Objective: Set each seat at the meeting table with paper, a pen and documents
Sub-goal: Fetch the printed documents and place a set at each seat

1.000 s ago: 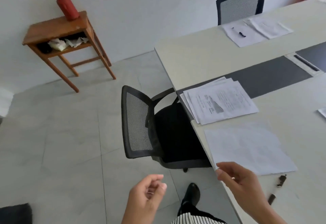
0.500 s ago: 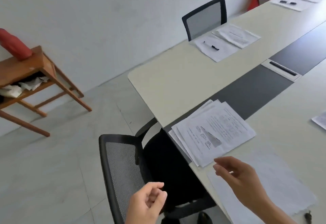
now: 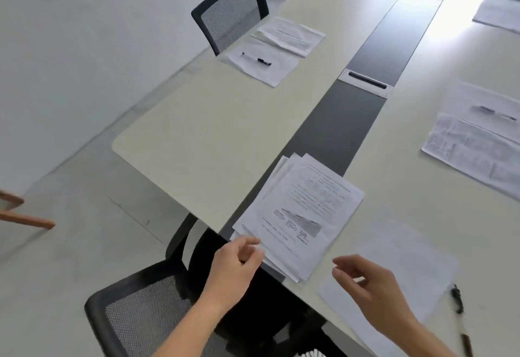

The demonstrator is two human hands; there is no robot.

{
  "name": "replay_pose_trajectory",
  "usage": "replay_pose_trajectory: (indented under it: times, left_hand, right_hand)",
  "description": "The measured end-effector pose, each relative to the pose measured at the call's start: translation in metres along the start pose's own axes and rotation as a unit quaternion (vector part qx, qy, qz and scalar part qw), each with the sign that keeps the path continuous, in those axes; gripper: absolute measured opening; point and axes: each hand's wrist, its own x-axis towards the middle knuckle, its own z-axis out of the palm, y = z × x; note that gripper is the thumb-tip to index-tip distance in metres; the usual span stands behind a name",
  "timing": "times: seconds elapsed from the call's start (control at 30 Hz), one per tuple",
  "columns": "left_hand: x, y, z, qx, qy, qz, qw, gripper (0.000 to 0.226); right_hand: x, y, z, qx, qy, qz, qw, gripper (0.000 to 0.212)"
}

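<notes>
Two bare hands are reaching in at the bottom of the frame. The left hand [image 3: 236, 268] is hovering with loosely curled fingers at the near corner of the stack of white printed documents [image 3: 304, 213] and is gripping nothing. I cannot tell whether it is touching the sheets. The right hand [image 3: 374, 292] is floating with relaxed, slightly spread fingers over one blank white sheet of paper [image 3: 408, 255] in the lower right, and it is also holding nothing. Just beside that sheet, one slim dark pen [image 3: 458, 301] is lying on the long cream meeting table [image 3: 202, 137].

The stack is lying fanned in the lower centre, showing at least four sheets, partly over the dark grey centre strip [image 3: 337, 126]. Its printing is too blurred to read.

Two black mesh-back office chairs are standing at the table: one in the lower left [image 3: 135, 311] and one in the upper centre [image 3: 230, 7]. Before the upper one, a white sheet is carrying one black pen [image 3: 264, 61], with one printed page [image 3: 292, 35] just beside it. At the right edge, another sheet and another printed page [image 3: 472, 156] are lying together.
</notes>
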Motion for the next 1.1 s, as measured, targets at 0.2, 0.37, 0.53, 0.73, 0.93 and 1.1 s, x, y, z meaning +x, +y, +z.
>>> replay_pose_trajectory:
  times: [0.2,0.37,0.53,0.73,0.93,1.1]
  left_hand:
    - [0.089,-0.024,0.032,0.180,-0.018,-0.025,0.983,0.033]
    - [0.154,-0.032,0.036,0.249,0.015,-0.064,0.966,0.049]
    - [0.198,-0.016,0.043,0.195,0.072,-0.081,0.975,0.056]
    - [0.213,-0.006,0.050,0.066,0.047,-0.187,0.979,0.046]
    - [0.207,0.005,0.050,0.194,0.044,-0.159,0.967,0.025]
    - [0.187,0.027,0.050,0.014,0.030,-0.139,0.990,0.043]
  right_hand:
    - [0.072,0.021,0.024,-0.271,-0.079,-0.019,0.959,0.043]
    - [0.126,0.034,0.050,-0.368,-0.175,-0.021,0.913,0.062]
    - [0.141,0.042,0.056,-0.403,-0.196,-0.089,0.889,0.061]
    - [0.148,0.050,0.051,-0.408,-0.217,-0.120,0.879,0.061]
    - [0.148,0.054,0.049,-0.398,-0.214,-0.133,0.882,0.063]
    - [0.148,0.052,0.046,-0.384,-0.217,-0.128,0.888,0.064]
